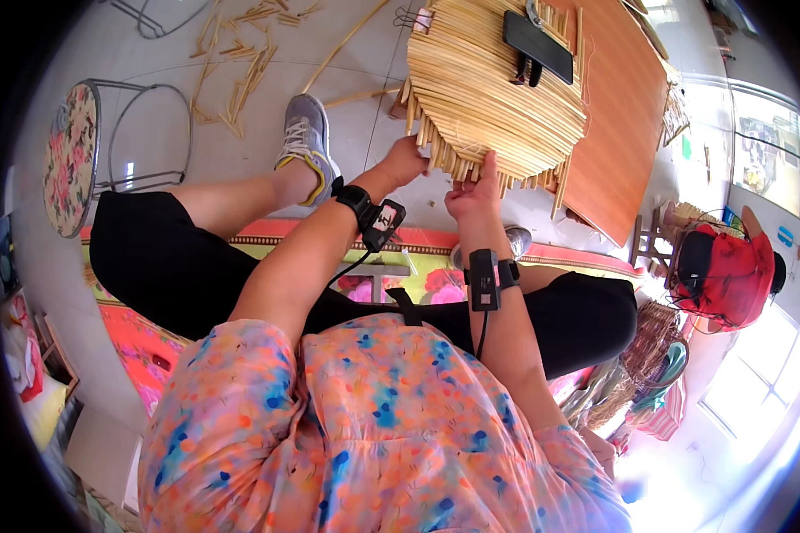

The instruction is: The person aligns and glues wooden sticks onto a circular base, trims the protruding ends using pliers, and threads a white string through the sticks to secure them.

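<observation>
A panel of pale yellow reed-like sticks point(489, 98), laid side by side with uneven ends along its near edge, is in front of me. My left hand point(406, 163) is at its near left corner, fingers closing around the stick ends and partly hidden by them. To the right, my right hand point(476, 190) grips the near edge, one finger pointing up along the sticks and the others curled at or under the ends. A dark phone-like device point(539, 48) lies on the panel. Thin pale thread point(458, 140) seems to cross the sticks near my hands.
A brown wooden board or tabletop point(618, 115) extends behind and right of the panel. Loose sticks point(240, 84) lie scattered on the tiled floor at far left. A floral-topped stool point(71, 158) is on the left. On the right are a red bag-like item point(727, 277) and a wicker basket point(651, 338).
</observation>
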Tool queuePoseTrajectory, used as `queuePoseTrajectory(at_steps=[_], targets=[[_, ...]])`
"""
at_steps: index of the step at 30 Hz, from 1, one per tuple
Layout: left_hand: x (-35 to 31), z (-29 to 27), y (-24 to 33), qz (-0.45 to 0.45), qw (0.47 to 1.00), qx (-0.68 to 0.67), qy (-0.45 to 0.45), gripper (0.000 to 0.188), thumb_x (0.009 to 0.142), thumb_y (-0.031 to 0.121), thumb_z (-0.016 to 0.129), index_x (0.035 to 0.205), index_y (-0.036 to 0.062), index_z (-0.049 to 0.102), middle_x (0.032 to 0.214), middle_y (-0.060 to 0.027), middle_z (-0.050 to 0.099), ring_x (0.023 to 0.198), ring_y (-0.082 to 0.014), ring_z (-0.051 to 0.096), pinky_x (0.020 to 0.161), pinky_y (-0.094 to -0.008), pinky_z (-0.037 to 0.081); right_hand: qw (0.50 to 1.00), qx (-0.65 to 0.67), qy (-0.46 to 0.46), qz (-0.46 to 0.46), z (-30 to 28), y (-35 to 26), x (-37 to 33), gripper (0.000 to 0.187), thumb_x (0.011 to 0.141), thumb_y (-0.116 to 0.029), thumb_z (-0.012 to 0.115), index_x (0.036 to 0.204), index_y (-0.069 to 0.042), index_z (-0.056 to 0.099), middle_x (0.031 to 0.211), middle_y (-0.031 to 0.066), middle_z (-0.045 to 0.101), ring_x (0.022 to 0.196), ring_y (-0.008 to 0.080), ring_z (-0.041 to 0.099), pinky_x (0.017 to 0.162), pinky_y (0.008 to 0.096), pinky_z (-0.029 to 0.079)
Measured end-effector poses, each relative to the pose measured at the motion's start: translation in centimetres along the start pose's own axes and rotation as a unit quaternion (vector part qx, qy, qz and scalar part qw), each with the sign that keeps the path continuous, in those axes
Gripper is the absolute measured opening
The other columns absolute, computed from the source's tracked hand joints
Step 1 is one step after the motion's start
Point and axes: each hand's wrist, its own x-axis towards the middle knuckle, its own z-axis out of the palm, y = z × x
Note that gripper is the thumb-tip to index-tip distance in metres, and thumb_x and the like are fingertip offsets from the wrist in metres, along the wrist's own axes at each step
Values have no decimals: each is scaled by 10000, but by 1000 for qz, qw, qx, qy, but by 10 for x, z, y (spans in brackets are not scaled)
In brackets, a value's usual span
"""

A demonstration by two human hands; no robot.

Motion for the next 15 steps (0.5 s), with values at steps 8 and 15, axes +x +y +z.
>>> queuePoseTrajectory(at_steps=[8, 15], targets=[[-9, 7, -15, -122, 848, -504, -109, 192, 873, 101, 587, 1029, -11, 597, 947, -62, 627, 807, -152, 585, 770, -303, 486, 1000, -3, -25, -16, -2, 2, -1, 424, 696, -622, 694, 943, -294, 590, 800, -115, 573, 714, 71, 469, 555, 258, 254], [-8, 2, 13, -143, 780, -609, 10, 140, 833, -5, 537, 954, 34, 595, 862, -52, 623, 729, -167, 573, 716, -307, 461, 1000, 9, 4, -13, -3, -1, -1, 393, 720, -612, 678, 923, -286, 600, 789, -117, 574, 692, 74, 468, 559, 256, 256]])
